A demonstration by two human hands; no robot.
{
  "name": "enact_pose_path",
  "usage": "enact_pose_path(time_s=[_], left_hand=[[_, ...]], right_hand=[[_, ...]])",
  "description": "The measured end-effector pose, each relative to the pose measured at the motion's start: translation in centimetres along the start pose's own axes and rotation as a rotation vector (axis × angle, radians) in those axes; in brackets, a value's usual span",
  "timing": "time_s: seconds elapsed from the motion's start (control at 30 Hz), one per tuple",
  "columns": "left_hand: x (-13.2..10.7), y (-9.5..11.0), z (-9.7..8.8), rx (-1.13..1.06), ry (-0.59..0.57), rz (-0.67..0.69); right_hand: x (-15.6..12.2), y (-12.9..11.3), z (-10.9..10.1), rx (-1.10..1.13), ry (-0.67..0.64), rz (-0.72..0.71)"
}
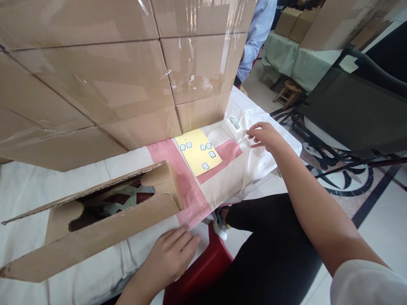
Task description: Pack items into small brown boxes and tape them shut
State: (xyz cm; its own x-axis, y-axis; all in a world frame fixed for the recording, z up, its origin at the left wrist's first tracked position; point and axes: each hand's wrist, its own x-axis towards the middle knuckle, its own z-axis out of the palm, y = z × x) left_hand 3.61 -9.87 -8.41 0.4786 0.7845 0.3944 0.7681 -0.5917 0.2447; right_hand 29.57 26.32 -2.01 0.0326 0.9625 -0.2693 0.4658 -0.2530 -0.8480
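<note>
Far out at the corner of the cloth-covered table (254, 169), a small clear packet (234, 123) with something pale and dark inside lies flat on the white fabric, just beside the foot of the wrapped carton stack (127, 76). The right hand (265, 135) is stretched toward it, fingers loosely spread and lightly curled, fingertips (251, 132) touching or almost touching the packet's near edge; it grips nothing that shows, though a thin sliver at the fingertips is too small to read. To pick such a slippery, flat thing up well, I judge it best to pinch one edge between thumb and forefinger and lift gently, not to press down on the film. Nearer in, a yellow sheet (199, 152) bearing several small white labels rests on a pink stripe of the cloth. An open cardboard box (104, 216) lies on its side closer still, dark red pieces showing within. The left hand (171, 256) lies flat and open, palm down, on the cloth at the table's near edge, just beside the box, holding nothing. Behind the stack, another person's blue sleeve (259, 34) shows.
</note>
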Motion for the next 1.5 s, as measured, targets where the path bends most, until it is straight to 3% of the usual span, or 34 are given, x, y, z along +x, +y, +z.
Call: enact_pose_path(time_s=[0.17,0.37,0.57,0.9,1.5], left_hand=[[0.2,0.0,0.0,0.007,0.035,0.002],[0.6,0.0,-0.1,0.010,0.077,0.021],[0.3,-0.2,0.6,0.015,0.090,0.033],[0.1,-0.2,0.6,0.029,0.103,0.040],[-0.4,-0.2,1.0,0.005,0.092,0.024]], right_hand=[[0.1,0.1,-0.4,-0.092,-0.087,0.051],[0.6,0.0,-0.3,-0.051,-0.124,0.131],[0.0,-1.0,-0.1,0.110,-0.096,0.120],[0.3,-0.5,0.3,-0.015,-0.085,0.172],[0.7,-0.2,0.6,0.063,-0.103,0.182]])
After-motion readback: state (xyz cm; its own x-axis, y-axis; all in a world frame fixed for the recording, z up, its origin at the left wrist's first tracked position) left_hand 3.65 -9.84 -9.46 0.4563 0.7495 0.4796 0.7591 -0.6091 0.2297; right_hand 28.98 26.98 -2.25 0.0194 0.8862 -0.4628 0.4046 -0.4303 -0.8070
